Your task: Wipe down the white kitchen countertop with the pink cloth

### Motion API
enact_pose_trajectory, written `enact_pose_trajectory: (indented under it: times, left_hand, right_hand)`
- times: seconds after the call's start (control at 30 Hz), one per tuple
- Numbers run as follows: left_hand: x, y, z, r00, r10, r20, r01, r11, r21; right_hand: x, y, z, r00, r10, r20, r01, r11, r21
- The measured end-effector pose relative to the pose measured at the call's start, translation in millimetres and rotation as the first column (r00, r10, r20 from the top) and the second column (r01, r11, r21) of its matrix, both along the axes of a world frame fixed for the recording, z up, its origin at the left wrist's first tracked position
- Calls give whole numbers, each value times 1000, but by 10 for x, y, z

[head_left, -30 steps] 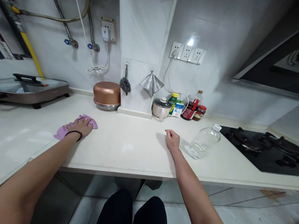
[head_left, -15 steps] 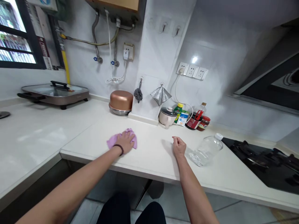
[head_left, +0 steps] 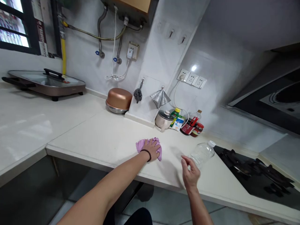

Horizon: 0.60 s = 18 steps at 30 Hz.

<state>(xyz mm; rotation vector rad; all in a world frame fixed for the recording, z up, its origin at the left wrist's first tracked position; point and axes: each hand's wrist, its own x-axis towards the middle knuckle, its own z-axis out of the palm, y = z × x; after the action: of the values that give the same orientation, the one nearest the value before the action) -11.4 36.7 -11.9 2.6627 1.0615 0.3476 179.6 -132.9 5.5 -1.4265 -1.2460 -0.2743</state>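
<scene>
My left hand (head_left: 152, 150) presses down on a crumpled purple cloth (head_left: 142, 144) on the white countertop (head_left: 112, 137), its fingers curled over the fabric. A dark beaded bracelet (head_left: 147, 152) circles that wrist. Held just above the counter, my right hand (head_left: 191, 173) is half-curled and empty, with a gap between thumb and forefinger. Right behind it stands a large clear plastic bottle (head_left: 202, 153) with a white cap; the hand covers part of its lower end, and I cannot tell whether they touch.
A black gas stove (head_left: 248, 175) is at the right. Against the wall are a small lidded pot (head_left: 163, 121), a sauce jar (head_left: 197, 129), other condiments and a copper-coloured pan (head_left: 120, 98). An electric skillet (head_left: 47, 82) sits at the left. The counter's front edge (head_left: 93, 159) runs before me.
My left hand has slid the purple cloth rightward along the counter. My right hand has lifted toward the bottle, its fist loosening. The view has tilted somewhat.
</scene>
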Motion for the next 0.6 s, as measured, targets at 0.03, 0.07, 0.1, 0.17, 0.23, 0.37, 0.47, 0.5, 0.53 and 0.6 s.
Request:
enact_pose_trajectory:
  times: [0.03,0.07,0.1,0.17,0.23,0.37,0.47,0.5,0.53,0.6]
  left_hand:
    - [39,47,-2,1000,5,1,-5,1000,1]
    - [80,91,-6,1000,12,4,-12,1000,2]
    - [122,131,-10,1000,20,8,-20,1000,3]
    - [206,203,-16,999,41,21,-41,999,8]
    - [274,263,-17,998,60,30,-60,998,11]
    - [338,335,-6,997,71,33,-71,997,4]
    - [337,345,-3,997,67,35,-67,998,-2]
    - [333,342,-5,997,68,34,-68,998,-2]
    - [326,336,-9,997,70,34,-70,998,-1]
    - [307,316,-21,997,72,33,-72,997,5]
  right_hand:
    - [123,-167,-14,996,-78,-36,79,996,40]
    - [259,-317,-29,984,-156,-88,163,983,84]
    - [401,-444,-43,963,-225,-149,243,963,120]
    - [667,-614,-73,912,-318,-260,359,924,132]
    - [862,-667,-109,879,-354,-320,392,918,62]
    - [965,-490,-195,866,-374,-332,350,927,-132]
    - [909,-245,-227,868,-377,-322,338,925,-171]
    - [893,-163,-228,870,-373,-322,336,927,-168]
    - [883,-85,-226,871,-371,-322,335,928,-161]
    - [887,54,-219,876,-372,-307,344,928,-142]
